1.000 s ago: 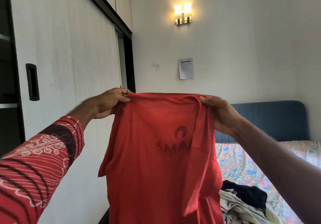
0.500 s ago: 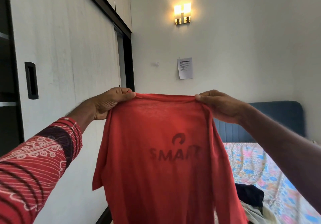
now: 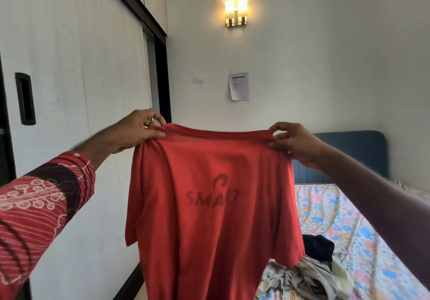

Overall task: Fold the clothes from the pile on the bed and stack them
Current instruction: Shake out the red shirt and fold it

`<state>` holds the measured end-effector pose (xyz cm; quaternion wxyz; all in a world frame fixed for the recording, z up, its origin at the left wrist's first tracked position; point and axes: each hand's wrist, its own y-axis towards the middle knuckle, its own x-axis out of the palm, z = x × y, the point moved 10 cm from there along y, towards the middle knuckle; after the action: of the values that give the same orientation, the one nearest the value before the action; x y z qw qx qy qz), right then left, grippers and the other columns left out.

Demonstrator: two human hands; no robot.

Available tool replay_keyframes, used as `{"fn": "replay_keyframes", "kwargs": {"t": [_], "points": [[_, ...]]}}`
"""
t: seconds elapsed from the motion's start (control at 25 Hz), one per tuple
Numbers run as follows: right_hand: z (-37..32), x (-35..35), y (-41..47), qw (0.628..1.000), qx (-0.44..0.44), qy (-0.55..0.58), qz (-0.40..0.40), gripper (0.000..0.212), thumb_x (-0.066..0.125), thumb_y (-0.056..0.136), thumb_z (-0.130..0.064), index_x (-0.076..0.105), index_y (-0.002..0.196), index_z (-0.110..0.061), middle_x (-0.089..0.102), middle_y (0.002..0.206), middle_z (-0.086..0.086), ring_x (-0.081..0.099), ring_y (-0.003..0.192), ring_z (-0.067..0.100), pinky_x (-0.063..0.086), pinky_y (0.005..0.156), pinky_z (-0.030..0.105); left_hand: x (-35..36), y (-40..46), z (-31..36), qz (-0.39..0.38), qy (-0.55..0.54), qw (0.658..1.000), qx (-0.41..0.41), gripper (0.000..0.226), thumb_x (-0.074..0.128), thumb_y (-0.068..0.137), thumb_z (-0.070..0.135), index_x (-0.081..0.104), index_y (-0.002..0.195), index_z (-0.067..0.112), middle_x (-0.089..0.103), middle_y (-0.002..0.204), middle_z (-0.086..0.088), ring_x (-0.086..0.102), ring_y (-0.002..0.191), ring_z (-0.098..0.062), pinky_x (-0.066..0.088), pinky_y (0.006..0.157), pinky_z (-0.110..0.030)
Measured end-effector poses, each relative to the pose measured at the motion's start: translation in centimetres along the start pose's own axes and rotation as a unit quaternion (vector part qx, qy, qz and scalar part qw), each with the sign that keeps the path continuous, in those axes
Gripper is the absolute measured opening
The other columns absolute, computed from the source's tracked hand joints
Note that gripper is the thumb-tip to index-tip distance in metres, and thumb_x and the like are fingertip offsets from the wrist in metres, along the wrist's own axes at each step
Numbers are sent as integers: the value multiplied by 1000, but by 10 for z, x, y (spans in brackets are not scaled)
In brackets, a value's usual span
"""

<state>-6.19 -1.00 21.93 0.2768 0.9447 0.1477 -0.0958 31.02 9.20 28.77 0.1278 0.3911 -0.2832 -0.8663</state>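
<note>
Red T-shirt point(image 3: 209, 206) hanging upright in mid-air, filling centre frame, spread wide between both hands, top edge pulled near taut from 9 to 3 o'clock. Dark "SMART" print with a curved logo showing faintly through the fabric at centre. Left hand point(image 3: 137, 132) pinching the top left shoulder corner, thumb over fabric, fingers closed on it; patterned red sleeve point(image 3: 39, 209) covering that forearm at 8 o'clock. Right hand point(image 3: 295, 143) pinching the top right shoulder corner, fingertips closed on the cloth. Lower hem running out of frame at 6 o'clock. Pile of clothes point(image 3: 309, 274) lying on the bed point(image 3: 363, 225) at 5 o'clock, partly hidden behind the shirt, dark piece on top of grey ones. Floral sheet covering the bed, blue headboard point(image 3: 353, 155) at 3 o'clock. Wardrobe door point(image 3: 76, 90) standing at 9 o'clock. Wall lamp point(image 3: 236, 12) glowing at 12 o'clock, paper sheet point(image 3: 239, 86) hanging on the wall below it.
</note>
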Motion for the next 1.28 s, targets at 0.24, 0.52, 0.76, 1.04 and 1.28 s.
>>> {"fn": "replay_keyframes", "kwargs": {"t": [0.24, 0.52, 0.76, 1.04, 1.28], "points": [[-17, -21, -10, 835, -26, -513, 199, 24, 50, 98, -20, 72, 92, -13, 70, 92, 14, 66, 92, 41, 44, 68, 39, 27, -6, -29, 47, 265, 958, -94, 10, 77, 90, 30, 73, 84, 23, 66, 84, -5, 67, 95, -35, 45, 74, -30], [7, -65, -69, 868, 109, -312, 371, 31, 52, 96, -37, 76, 89, -18, 67, 97, 16, 64, 100, 44, 46, 77, 38, 111, -47, -17, 175, -303, 918, -188, 22, 54, 103, 4, 69, 90, 12, 67, 79, -13, 65, 61, -19, 57, 53, -25], [7, -80, -91, 920, 14, -155, 361, 32, 51, 102, -18, 75, 123, -14, 78, 107, 11, 73, 98, 30, 57, 94, 43, 134, -56, 45, 93, 94, 990, 55, 85, 68, 96, 29, 16, 164, 22, 46, 156, -9, 44, 143, -28, 32, 118, -30], [-93, -50, -124, 806, -223, -372, 402, 83, 54, 94, -21, 14, 165, -12, 45, 157, 15, 31, 151, 32, 6, 129, 49, 88, -80, 126, 268, 233, 917, 180, 116, 73, 86, 49, -8, 163, 17, 43, 156, -14, 32, 145, -34, 22, 124, -52], [-178, -65, -177, 709, -280, -431, 483, 80, 54, 88, -21, 26, 162, -10, 55, 149, 16, 43, 144, 32, 6, 128, 57, 38, -112, 195, 349, 227, 878, 238, 106, 64, 83, 53, 6, 164, 14, 48, 151, -17, 38, 138, -32, 30, 119, -49]]}}
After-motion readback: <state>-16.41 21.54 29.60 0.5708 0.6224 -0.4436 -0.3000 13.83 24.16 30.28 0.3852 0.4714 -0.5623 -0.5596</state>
